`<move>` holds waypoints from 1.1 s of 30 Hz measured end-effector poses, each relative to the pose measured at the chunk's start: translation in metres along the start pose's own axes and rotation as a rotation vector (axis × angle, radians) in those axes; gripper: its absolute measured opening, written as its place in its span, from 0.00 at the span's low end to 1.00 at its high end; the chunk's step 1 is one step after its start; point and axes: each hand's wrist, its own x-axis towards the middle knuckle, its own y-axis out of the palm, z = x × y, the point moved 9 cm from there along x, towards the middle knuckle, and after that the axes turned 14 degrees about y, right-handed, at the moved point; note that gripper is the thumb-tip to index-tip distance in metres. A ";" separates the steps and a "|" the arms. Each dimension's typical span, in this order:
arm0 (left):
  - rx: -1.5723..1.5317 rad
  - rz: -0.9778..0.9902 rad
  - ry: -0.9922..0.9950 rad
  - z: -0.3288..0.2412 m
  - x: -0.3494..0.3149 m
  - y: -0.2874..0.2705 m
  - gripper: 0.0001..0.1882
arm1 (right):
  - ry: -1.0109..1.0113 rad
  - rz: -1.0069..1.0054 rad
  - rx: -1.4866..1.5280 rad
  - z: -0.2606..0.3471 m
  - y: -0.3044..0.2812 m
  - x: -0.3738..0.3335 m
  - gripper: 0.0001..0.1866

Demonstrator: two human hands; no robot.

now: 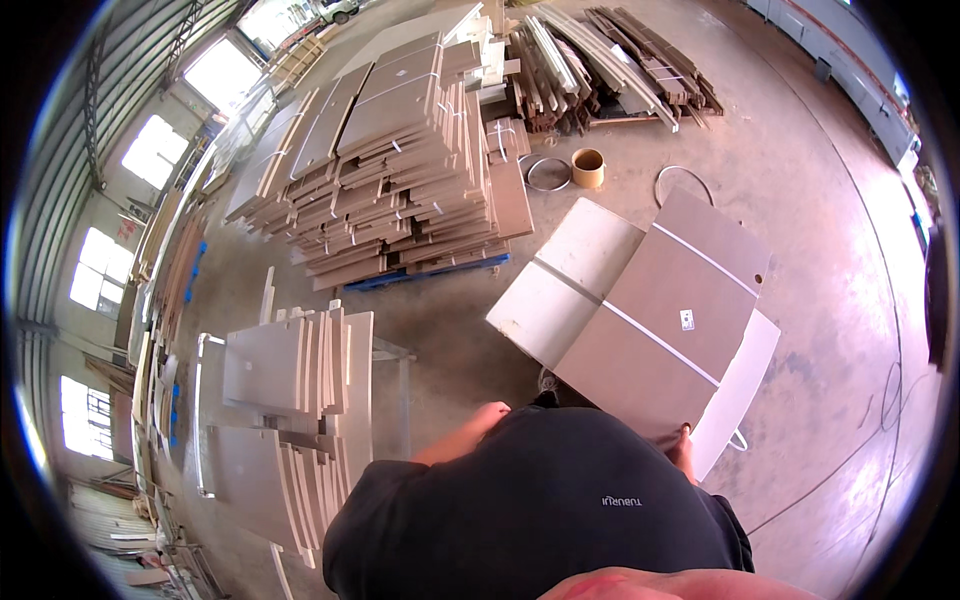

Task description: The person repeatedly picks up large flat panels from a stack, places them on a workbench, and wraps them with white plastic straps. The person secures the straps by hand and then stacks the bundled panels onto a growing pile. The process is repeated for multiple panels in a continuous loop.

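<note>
The brown board (640, 325) lies flat in front of the person, well ahead of the black shirt (560, 500), with two white straps (705, 258) running across its short way. Its long axis runs away from the body and toward the right. The right grip (683, 455) is the nearer one, up against the board's near right corner, beside a dark hole in it; the left grip (488, 414) is out to the left of the board's near left corner and looks apart from it. Whether the right fingers are clamped on the edge or only rest there, I cannot tell; the left fingers are lost behind the shirt, so their state cannot be told either.

A white board (570, 240) shows along the left of the brown board, and a pale board (745, 375) sticks out on its right. Beyond its far end lie a thin hoop (685, 170) and, farther left, a brown tub (588, 168). A tall stack of boards (390, 130) is to its far left.

The shirt covers most of the near edge. What holds the brown board up is hidden, and its thickness is hard to make out
</note>
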 end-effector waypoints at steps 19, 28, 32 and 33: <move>-0.250 0.191 -0.022 -0.035 -0.006 -0.021 0.12 | 0.326 -0.488 -0.204 0.001 -0.024 -0.015 0.40; -0.684 0.402 -0.221 -0.126 0.060 0.026 0.33 | 0.251 -0.362 -0.216 -0.007 0.027 -0.042 0.28; -0.978 0.285 -0.390 -0.147 0.087 0.053 0.37 | 0.414 0.071 0.112 0.006 0.147 -0.101 0.26; -1.093 0.125 -0.324 -0.138 0.100 0.053 0.35 | 0.431 0.090 0.221 0.008 0.179 -0.113 0.27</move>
